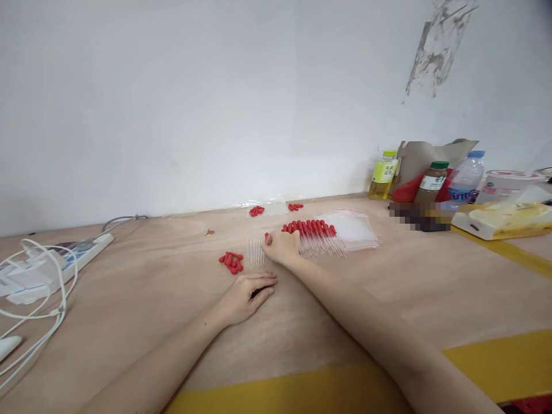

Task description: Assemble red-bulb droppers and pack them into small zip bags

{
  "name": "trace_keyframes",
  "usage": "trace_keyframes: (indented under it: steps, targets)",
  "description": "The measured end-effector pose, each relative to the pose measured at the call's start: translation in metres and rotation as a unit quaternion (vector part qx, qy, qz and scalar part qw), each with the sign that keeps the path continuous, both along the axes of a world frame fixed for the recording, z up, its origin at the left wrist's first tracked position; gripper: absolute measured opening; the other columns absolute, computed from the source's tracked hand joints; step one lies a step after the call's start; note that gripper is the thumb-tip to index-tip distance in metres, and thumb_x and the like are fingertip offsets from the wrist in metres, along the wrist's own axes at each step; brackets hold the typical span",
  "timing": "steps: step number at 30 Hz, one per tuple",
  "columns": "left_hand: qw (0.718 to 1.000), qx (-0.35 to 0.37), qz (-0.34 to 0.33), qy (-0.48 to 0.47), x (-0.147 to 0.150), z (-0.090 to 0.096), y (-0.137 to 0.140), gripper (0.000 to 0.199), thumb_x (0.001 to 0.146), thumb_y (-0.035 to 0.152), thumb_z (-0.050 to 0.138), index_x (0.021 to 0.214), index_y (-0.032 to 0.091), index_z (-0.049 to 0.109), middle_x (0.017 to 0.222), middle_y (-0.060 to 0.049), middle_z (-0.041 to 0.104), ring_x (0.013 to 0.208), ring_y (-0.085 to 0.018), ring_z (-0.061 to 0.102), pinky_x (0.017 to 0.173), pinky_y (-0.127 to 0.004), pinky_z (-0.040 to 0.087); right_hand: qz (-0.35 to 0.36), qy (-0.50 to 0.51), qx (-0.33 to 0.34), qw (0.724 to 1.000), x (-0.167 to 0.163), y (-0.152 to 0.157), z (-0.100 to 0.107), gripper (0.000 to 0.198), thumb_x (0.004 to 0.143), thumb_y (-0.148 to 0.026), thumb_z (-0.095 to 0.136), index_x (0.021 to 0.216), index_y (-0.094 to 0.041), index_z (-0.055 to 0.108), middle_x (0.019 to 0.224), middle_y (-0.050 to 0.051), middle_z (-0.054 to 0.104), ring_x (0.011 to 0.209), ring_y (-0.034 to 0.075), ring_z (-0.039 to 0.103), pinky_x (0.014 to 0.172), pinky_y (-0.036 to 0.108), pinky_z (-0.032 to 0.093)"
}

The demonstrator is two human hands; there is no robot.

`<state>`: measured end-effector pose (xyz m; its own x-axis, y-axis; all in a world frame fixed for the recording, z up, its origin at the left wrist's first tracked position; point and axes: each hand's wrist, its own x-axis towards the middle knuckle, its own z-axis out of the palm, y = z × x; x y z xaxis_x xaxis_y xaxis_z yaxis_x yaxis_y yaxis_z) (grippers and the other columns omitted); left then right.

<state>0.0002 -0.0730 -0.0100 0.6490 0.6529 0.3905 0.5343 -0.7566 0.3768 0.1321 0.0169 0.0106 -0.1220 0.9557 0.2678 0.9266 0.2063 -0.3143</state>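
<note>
My left hand [249, 296] lies on the table with its fingers stretched out and nothing in them. My right hand [283, 246] is closed in a pinch, and a red rubber bulb [267, 236] shows at its fingertips. Just left of these fingers stands a row of thin clear dropper tubes [256, 252] without bulbs. To the right lies a row of droppers [314, 230] with red bulbs on their upper ends, partly hidden by my right hand. A small pile of loose red bulbs [232, 262] sits beyond my left hand.
Two small groups of red pieces [257, 211] lie near the wall by clear plastic. Clear bags [356, 230] are stacked behind the droppers. A power strip [60, 270] with white cables is at left; bottles [383, 175] and a tissue pack [502, 221] stand at right.
</note>
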Motion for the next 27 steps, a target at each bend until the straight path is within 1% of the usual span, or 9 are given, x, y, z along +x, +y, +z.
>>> trace_keyframes:
  steps: [4,6,9,11,13,16,19,23,27]
  targets:
    - [1.0,0.02,0.002,0.001,0.001,0.001,-0.002,0.026,0.086,0.022,0.044,0.106,0.021,0.061,0.106,-0.005,0.062,0.101,-0.018,0.055,0.088,-0.032,0.044,-0.022,-0.021,-0.04,0.999,-0.012,0.004,0.003,0.024,0.072,-0.032,0.051,0.084,-0.017,0.065,0.087,0.012,0.066,0.082,0.023,0.059,0.083,0.039,0.023]
    - [0.997,0.061,0.04,-0.008,-0.005,0.004,0.001,0.023,0.083,0.024,0.048,0.101,0.021,0.062,0.108,-0.006,0.059,0.1,-0.019,0.055,0.088,-0.034,0.043,-0.029,-0.017,-0.054,0.998,-0.013,0.007,0.004,0.022,0.07,-0.029,0.052,0.084,-0.017,0.065,0.088,0.012,0.066,0.082,0.023,0.059,0.082,0.04,0.024]
    - [0.972,0.128,0.189,-0.063,-0.025,0.011,0.013,0.018,0.08,0.028,0.051,0.087,0.02,0.065,0.098,-0.007,0.059,0.09,-0.02,0.056,0.082,-0.035,0.044,-0.035,-0.017,-0.073,0.997,-0.013,0.01,0.005,0.02,0.069,-0.024,0.054,0.083,-0.016,0.065,0.085,0.013,0.066,0.081,0.024,0.06,0.082,0.041,0.025]
    - [0.937,0.127,0.313,-0.087,-0.044,0.016,0.023,0.02,0.077,0.034,0.052,0.078,0.018,0.064,0.087,-0.006,0.059,0.083,-0.021,0.057,0.074,-0.033,0.045,-0.037,-0.019,-0.085,0.995,-0.013,0.011,0.005,0.019,0.068,-0.021,0.054,0.081,-0.015,0.066,0.082,0.013,0.067,0.08,0.024,0.06,0.082,0.042,0.024]
    - [0.915,0.099,0.383,-0.073,-0.061,0.02,0.029,0.025,0.071,0.042,0.058,0.078,0.018,0.061,0.084,-0.006,0.059,0.079,-0.022,0.056,0.066,-0.032,0.045,-0.033,-0.02,-0.096,0.995,-0.015,0.011,0.005,0.018,0.068,-0.018,0.053,0.079,-0.013,0.066,0.08,0.014,0.067,0.08,0.025,0.06,0.083,0.042,0.023]
    - [0.915,0.051,0.4,-0.024,-0.074,0.019,0.033,0.032,0.067,0.051,0.058,0.073,0.019,0.058,0.078,-0.005,0.06,0.073,-0.022,0.057,0.06,-0.031,0.044,-0.019,-0.013,-0.102,0.994,-0.016,0.008,0.007,0.018,0.07,-0.016,0.05,0.079,-0.012,0.066,0.08,0.014,0.067,0.08,0.024,0.061,0.082,0.041,0.025]
    - [0.917,0.047,0.397,0.007,-0.074,0.015,0.033,0.035,0.068,0.054,0.055,0.065,0.019,0.057,0.075,-0.005,0.06,0.072,-0.022,0.057,0.06,-0.03,0.043,-0.006,0.005,-0.096,0.995,-0.007,0.003,0.012,0.022,0.076,-0.023,0.046,0.081,-0.012,0.064,0.086,0.015,0.066,0.082,0.024,0.06,0.079,0.039,0.029]
    - [0.917,0.055,0.395,0.018,-0.071,0.01,0.036,0.033,0.07,0.049,0.054,0.06,0.018,0.059,0.072,-0.005,0.059,0.069,-0.02,0.058,0.06,-0.029,0.043,0.005,0.039,-0.062,0.997,0.029,-0.008,0.017,0.03,0.084,-0.031,0.035,0.089,-0.014,0.058,0.094,0.013,0.063,0.087,0.024,0.058,0.073,0.034,0.035]
    - [0.91,0.066,0.408,-0.013,-0.067,0.017,0.033,0.028,0.07,0.042,0.054,0.055,0.018,0.059,0.068,-0.004,0.06,0.072,-0.022,0.058,0.062,-0.03,0.043,0.073,0.159,0.025,0.984,0.075,-0.02,0.008,0.022,0.086,-0.026,0.034,0.093,-0.015,0.051,0.084,0.009,0.063,0.074,0.017,0.058,0.062,0.026,0.038]
